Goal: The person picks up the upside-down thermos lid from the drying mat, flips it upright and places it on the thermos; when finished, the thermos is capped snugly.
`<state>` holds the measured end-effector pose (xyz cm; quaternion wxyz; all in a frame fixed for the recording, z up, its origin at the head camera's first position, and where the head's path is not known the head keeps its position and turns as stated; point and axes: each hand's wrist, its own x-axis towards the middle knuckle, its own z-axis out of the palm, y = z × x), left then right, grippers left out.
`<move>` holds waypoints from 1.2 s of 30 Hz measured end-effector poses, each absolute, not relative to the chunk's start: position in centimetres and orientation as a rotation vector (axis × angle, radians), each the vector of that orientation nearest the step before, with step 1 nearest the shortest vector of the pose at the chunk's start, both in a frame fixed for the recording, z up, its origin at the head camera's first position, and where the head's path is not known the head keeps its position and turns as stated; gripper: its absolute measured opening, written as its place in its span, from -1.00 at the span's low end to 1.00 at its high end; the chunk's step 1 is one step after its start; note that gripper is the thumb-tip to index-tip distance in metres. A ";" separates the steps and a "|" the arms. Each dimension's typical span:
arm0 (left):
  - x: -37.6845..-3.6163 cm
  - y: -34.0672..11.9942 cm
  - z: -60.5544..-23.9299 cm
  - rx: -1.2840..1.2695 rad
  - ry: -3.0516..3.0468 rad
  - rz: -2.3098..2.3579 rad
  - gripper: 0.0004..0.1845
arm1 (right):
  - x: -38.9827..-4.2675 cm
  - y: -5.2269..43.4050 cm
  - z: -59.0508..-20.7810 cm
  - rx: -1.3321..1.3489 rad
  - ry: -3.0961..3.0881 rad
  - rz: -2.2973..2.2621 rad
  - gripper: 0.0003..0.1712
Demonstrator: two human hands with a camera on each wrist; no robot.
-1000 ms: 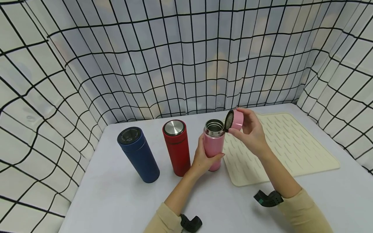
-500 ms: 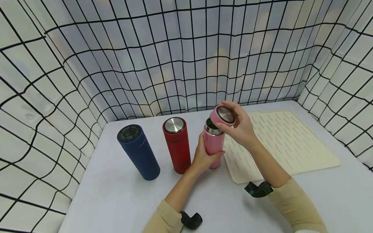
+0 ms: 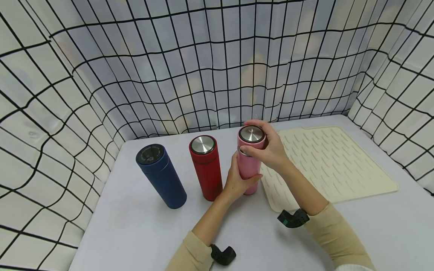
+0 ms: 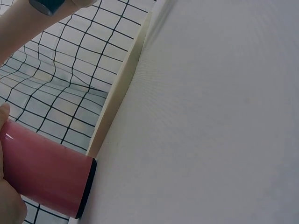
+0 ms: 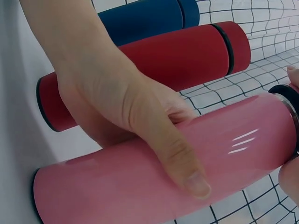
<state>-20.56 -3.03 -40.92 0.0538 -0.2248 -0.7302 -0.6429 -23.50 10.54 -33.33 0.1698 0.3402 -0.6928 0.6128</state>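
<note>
Head view: the left hand (image 3: 237, 180) wraps its fingers round the upright pink flask (image 3: 249, 173) mid-desk (image 3: 135, 226), at the cream mat's (image 3: 339, 165) left edge, apparently steadying it. The right hand (image 3: 271, 150) grips the pink lid (image 3: 251, 136) seated on its mouth. Contents hidden. Red flask (image 3: 205, 167) and blue flask (image 3: 161, 175) stand capped leftward.

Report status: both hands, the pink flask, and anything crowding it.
Left hand grips pink flask body, upright on table. Right hand holds lid on flask mouth. Red flask stands close beside; mat on the other side.
</note>
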 end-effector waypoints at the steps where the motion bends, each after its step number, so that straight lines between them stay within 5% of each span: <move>1: -20.6 -3.0 -40.9 -0.683 -2.221 -1.949 -0.10 | -23.2 10.4 -33.1 0.953 -1.989 1.739 -0.28; 14: -20.5 -3.0 -41.0 -0.701 -2.178 -1.920 -0.10 | -24.1 10.9 -35.4 1.099 -1.879 1.950 -0.32; 25: -20.5 -3.1 -40.9 -0.699 -2.180 -1.928 -0.10 | -23.5 10.4 -35.6 0.946 -1.880 2.023 -0.30; 36: -20.5 -3.0 -41.0 -0.701 -2.179 -1.936 -0.11 | -23.6 10.5 -35.8 0.900 -1.871 2.065 -0.11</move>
